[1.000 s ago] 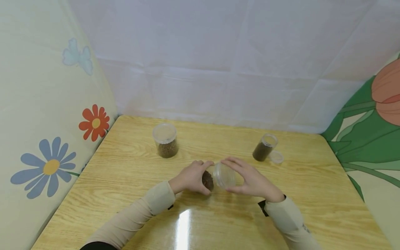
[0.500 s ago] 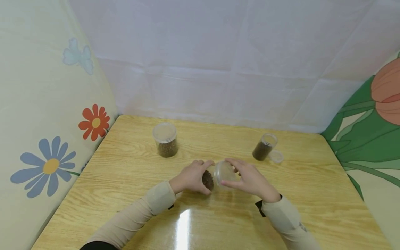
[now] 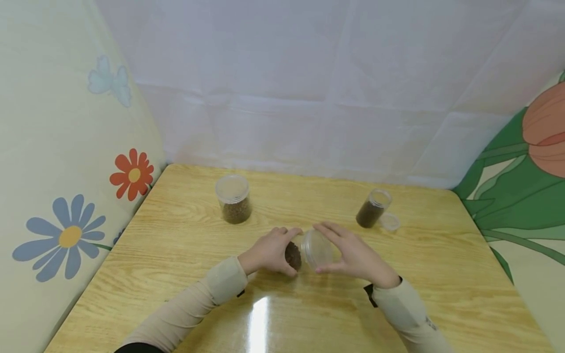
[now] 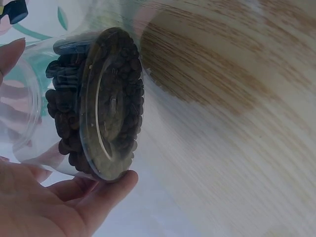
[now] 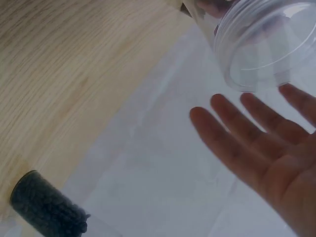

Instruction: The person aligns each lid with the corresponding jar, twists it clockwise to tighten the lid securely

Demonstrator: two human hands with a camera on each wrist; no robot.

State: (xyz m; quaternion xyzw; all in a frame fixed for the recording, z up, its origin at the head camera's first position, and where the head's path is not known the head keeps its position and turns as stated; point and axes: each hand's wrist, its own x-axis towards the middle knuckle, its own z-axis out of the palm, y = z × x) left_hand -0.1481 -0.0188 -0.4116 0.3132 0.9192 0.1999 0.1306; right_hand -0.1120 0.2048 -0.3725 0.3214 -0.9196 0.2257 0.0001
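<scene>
My left hand [image 3: 271, 251] grips a clear plastic jar [image 4: 42, 158] part-filled with dark brown beans [image 3: 293, 256]. The jar is tilted, its lid end toward the right, and the left wrist view shows its base raised off the table. At that end is the clear screw lid [image 3: 317, 249], with my right hand [image 3: 355, 255] spread around it. In the right wrist view the fingers [image 5: 232, 143] are fairly straight, their tips at or just off the lid's rim. The right thumb is out of that view.
A wide lidded jar [image 3: 234, 198] of brown grains stands at the back left of the wooden table [image 3: 176, 235]. A narrower jar [image 3: 372, 208] with dark contents stands at the right, a small clear lid [image 3: 390, 221] beside it. White cloth [image 3: 287, 132] hangs behind.
The right hand has turned about the lid and back, its thumb now nearer the lid's front edge than half a second ago. The left hand and the jar have hardly moved.
</scene>
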